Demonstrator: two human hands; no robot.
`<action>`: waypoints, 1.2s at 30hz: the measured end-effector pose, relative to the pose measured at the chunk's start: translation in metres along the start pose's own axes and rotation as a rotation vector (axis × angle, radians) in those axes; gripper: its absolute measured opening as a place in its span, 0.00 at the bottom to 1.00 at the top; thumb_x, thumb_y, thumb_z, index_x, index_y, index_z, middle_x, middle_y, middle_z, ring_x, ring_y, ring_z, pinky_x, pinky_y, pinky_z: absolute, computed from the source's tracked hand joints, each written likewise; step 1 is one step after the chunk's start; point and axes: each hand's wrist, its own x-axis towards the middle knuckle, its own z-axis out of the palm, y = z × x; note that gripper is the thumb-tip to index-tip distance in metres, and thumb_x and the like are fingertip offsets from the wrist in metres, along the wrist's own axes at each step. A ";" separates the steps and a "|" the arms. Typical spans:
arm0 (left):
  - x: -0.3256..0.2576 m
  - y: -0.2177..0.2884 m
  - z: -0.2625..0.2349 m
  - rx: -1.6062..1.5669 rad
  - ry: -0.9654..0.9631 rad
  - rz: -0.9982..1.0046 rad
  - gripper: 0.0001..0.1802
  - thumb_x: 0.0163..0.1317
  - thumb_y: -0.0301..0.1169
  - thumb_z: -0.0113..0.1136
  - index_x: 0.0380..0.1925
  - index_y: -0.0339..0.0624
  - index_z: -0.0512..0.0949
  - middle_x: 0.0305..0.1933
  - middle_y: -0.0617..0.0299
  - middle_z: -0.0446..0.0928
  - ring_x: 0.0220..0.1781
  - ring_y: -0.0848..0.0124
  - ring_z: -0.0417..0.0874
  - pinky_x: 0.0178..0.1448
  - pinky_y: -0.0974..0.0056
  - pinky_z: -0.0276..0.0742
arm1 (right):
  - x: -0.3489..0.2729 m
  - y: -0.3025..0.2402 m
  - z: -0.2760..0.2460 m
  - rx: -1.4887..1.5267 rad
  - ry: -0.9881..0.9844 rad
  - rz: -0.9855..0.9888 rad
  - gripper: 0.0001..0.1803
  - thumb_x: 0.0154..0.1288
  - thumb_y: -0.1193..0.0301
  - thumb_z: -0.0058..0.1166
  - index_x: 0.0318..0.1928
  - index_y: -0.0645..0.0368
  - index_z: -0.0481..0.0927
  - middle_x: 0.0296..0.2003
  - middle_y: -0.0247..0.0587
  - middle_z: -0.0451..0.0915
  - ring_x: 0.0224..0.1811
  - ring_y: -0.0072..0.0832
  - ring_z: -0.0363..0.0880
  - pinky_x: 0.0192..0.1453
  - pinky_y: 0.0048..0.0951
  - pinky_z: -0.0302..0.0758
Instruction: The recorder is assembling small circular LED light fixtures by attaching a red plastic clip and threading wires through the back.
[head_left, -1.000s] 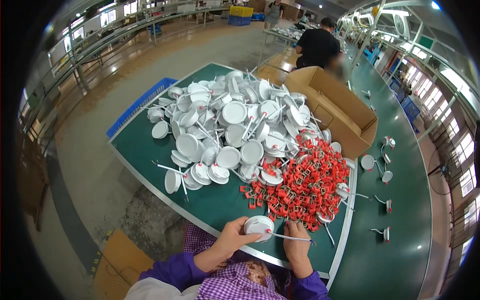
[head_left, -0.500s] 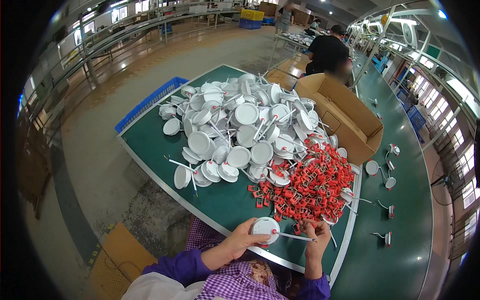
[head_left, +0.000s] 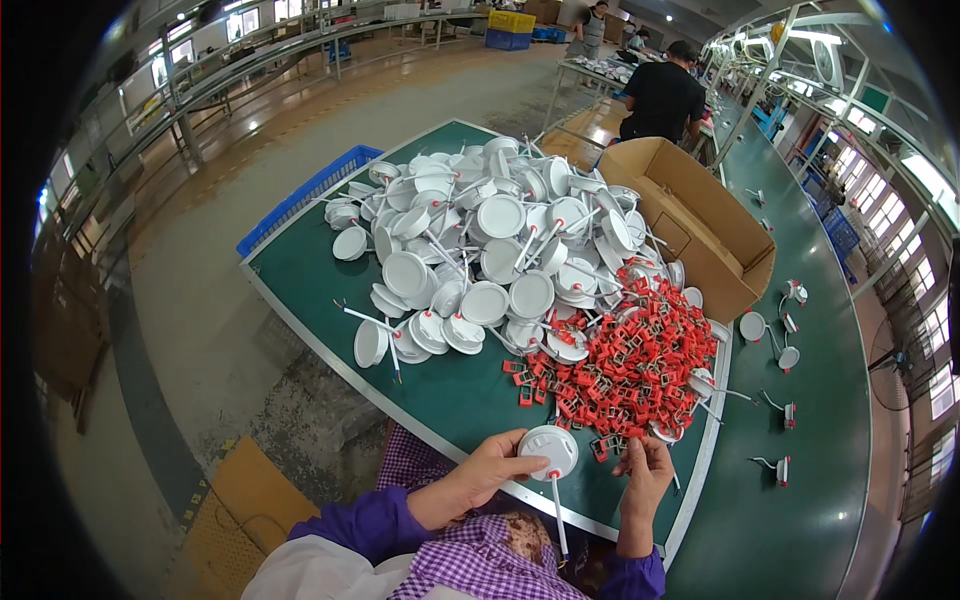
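Factory hall, green surface [head_left: 300, 260] under head view. White disc [head_left: 547, 449] at 6 o'clock, left hand [head_left: 487, 470] curled around its rim; right hand [head_left: 645, 468] pinching a red clip [head_left: 632, 452] off the clip pile [head_left: 625, 360]. Risk: dangling cable snags, clip slips. Disc heap [head_left: 480, 240] at 12, cardboard box [head_left: 690, 225] at 2.

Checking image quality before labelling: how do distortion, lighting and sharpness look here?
Head view: strong fisheye, the green table's edges bow and black corners frame it; bright even overhead light, soft shadows; the left hand and white round disc are sharp.
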 end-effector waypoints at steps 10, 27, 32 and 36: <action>0.001 -0.021 0.006 0.105 0.065 0.072 0.15 0.63 0.26 0.64 0.48 0.36 0.74 0.43 0.61 0.79 0.41 0.74 0.83 0.43 0.70 0.83 | -0.013 -0.002 0.004 -0.267 -0.031 -0.037 0.07 0.64 0.75 0.62 0.33 0.63 0.76 0.23 0.29 0.75 0.20 0.13 0.70 0.22 0.17 0.67; 0.007 -0.022 0.007 0.330 0.176 0.215 0.16 0.59 0.26 0.67 0.45 0.35 0.75 0.37 0.65 0.79 0.37 0.79 0.79 0.41 0.71 0.77 | -0.044 -0.022 0.038 -0.697 -0.280 -0.232 0.06 0.61 0.79 0.61 0.38 0.66 0.80 0.26 0.44 0.79 0.25 0.27 0.81 0.30 0.27 0.75; 0.004 -0.028 0.011 0.496 0.145 0.235 0.15 0.62 0.25 0.64 0.48 0.36 0.74 0.42 0.64 0.79 0.42 0.80 0.80 0.45 0.72 0.78 | -0.053 -0.023 0.040 -0.701 -0.298 -0.222 0.05 0.62 0.80 0.59 0.39 0.66 0.80 0.28 0.46 0.80 0.27 0.30 0.83 0.31 0.28 0.76; 0.003 -0.027 0.014 0.569 0.146 0.285 0.16 0.62 0.25 0.65 0.49 0.37 0.75 0.40 0.65 0.79 0.41 0.81 0.79 0.44 0.72 0.76 | -0.056 -0.013 0.039 -0.775 -0.278 -0.297 0.05 0.61 0.80 0.59 0.38 0.66 0.79 0.28 0.46 0.81 0.28 0.31 0.84 0.32 0.28 0.77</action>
